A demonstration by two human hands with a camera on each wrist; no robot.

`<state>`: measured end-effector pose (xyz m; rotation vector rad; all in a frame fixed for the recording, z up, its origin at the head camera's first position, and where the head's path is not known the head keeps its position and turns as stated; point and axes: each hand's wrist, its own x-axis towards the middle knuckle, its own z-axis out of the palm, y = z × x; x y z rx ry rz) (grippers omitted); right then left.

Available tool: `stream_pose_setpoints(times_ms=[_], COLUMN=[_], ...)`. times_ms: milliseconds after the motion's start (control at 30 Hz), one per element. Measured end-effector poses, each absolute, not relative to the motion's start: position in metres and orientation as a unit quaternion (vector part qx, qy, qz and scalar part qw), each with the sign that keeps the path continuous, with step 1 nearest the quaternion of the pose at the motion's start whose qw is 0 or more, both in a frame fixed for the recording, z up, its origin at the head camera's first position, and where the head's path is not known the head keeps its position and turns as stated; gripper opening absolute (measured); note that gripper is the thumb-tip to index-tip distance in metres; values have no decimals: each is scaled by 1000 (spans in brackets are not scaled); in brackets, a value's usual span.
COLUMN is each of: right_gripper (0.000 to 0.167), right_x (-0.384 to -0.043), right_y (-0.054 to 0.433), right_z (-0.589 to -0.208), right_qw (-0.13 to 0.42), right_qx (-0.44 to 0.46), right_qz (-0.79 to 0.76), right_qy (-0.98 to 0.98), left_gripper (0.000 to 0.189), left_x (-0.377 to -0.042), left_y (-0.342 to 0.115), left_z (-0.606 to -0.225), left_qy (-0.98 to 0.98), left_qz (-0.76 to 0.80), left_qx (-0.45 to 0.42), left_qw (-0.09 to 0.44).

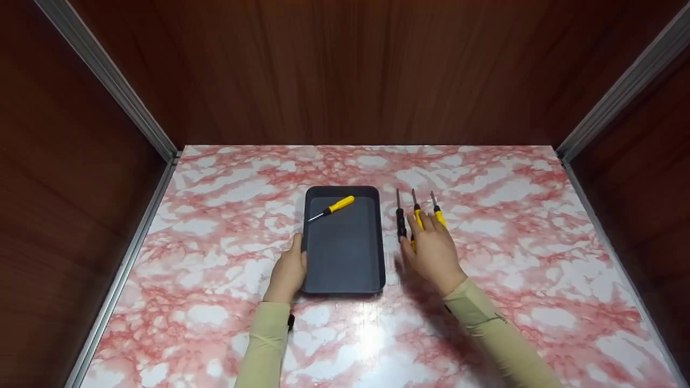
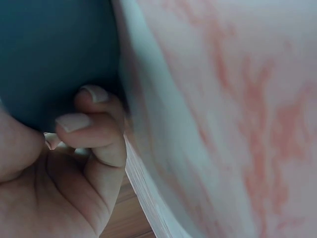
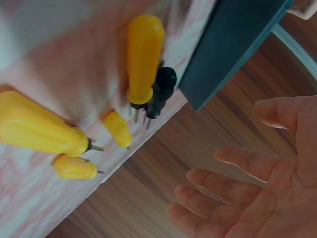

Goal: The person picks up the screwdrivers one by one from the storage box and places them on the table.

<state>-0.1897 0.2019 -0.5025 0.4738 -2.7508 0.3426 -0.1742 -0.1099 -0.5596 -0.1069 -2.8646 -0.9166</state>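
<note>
My left hand (image 1: 287, 272) grips the left wall of a dark grey rectangular tray (image 1: 345, 258), thumb along its upper edge. In the left wrist view, curled fingers (image 2: 91, 131) press against the tray's side. One screwdriver with a yellow handle (image 1: 340, 203) lies slanted inside the tray near its far end. To the right of the tray, my right hand (image 1: 433, 256) is over a row of screwdrivers, partly hiding them. The row has a black screwdriver (image 1: 401, 223) and several yellow-handled screwdrivers (image 3: 146, 57). In the right wrist view, the right hand's fingers are extended, holding nothing.
The table top (image 1: 501, 226) has a red and white marbled surface. Dark brown wooden panels (image 1: 345, 70) enclose it at the back and both sides, with metal strips (image 1: 116, 81) along the corners.
</note>
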Motion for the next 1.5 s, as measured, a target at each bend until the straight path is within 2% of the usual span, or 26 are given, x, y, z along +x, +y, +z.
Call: stream_pose_setpoints(times_ms=[233,800,1233,1500], right_gripper=[49,57,59,61], right_x=[-195,-207,-213,-219], right_y=[190,160,137,124], right_z=[-499,-483,-476,-477], right_qw=[179,179,135,143], right_qx=[170,201,197,222], right_qz=[135,115,96,88], right_qy=[-960,-956,-966,-961], left_gripper=[41,40,43,42], left_x=[-175,-174,-174,-175], left_y=[-110,-111,-111,-110], left_z=[-559,-559,-559,-556], left_qy=[-950,-950,-948,-950], left_qz=[-305,-309,-313,-310], left_qx=[-32,-27,-26,-26], left_qw=[57,46,45,35])
